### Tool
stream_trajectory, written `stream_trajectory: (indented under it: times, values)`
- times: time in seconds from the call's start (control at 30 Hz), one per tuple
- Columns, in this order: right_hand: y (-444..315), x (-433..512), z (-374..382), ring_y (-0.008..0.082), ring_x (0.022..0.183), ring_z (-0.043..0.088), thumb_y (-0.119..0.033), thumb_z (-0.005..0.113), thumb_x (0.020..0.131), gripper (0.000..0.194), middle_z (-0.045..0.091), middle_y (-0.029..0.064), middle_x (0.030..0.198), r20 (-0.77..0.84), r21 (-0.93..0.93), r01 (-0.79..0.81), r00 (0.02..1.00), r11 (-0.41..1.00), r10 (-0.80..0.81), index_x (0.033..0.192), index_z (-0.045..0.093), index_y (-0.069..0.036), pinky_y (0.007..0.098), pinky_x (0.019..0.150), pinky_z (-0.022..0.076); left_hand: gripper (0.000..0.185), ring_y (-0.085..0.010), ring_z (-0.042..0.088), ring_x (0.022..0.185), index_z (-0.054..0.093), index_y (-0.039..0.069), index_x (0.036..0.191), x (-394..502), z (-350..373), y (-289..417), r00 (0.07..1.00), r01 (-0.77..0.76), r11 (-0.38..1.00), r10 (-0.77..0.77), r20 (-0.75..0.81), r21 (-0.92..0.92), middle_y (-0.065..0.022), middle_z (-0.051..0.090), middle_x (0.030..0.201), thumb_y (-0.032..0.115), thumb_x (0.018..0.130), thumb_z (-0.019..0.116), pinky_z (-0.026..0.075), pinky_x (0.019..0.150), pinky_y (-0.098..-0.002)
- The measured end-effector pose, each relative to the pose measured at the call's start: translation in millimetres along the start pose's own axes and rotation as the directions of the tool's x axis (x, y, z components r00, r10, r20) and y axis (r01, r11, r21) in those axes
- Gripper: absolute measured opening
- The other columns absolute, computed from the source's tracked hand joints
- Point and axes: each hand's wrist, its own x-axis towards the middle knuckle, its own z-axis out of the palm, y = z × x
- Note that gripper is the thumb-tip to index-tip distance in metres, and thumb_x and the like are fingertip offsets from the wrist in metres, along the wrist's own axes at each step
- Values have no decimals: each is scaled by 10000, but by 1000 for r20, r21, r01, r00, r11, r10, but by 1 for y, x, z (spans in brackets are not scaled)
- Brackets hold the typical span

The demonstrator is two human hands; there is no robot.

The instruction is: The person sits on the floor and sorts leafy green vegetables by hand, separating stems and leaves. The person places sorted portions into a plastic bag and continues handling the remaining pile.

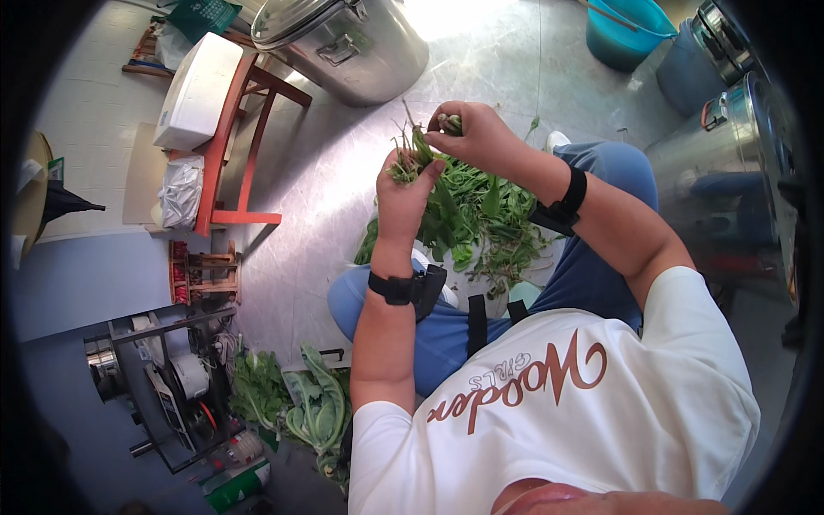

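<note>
My left hand [412,177] is closed around a bunch of leafy greens [444,225], whose thin root ends [402,154] stick up past the fingers. Just to its right, my right hand [467,132] holds some short green stems [449,123] in its curled fingers, and its fingertips meet the upper end of the bunch. Below both hands a pile of loose greens [492,199] lies on the floor between my legs. Stems with thin roots [508,264] lie at the near edge of that pile.
A large lidded steel pot [360,58] stands ahead. At left are a red wooden stool [241,148] with a white foam box [199,90] and a small wooden stool [212,273]. A turquoise bucket [621,38] and another steel pot [714,167] stand right. Large leafy vegetables [315,405] lie lower left.
</note>
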Motion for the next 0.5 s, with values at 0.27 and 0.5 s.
stream_trajectory:
  times: [0.27,0.5]
  values:
    - [3,-3,8,96,703,555,-199,769,861,244,647,40,764,0,77,29,1000,997,-29,954,659,-2,292,654,493,200,-43,494,672,587,70,908,3,1,-9,998,-49,999,49,-34,6,49,579,773,87,851,779,405,605,-211]
    - [5,-5,14,159,711,625,-202,757,837,242,684,106,784,56,126,1,998,992,-8,942,678,1,325,681,512,172,-47,552,752,602,47,921,5,-2,-11,999,-6,997,2,-52,-83,35,633,839,72,867,763,470,670,-225]
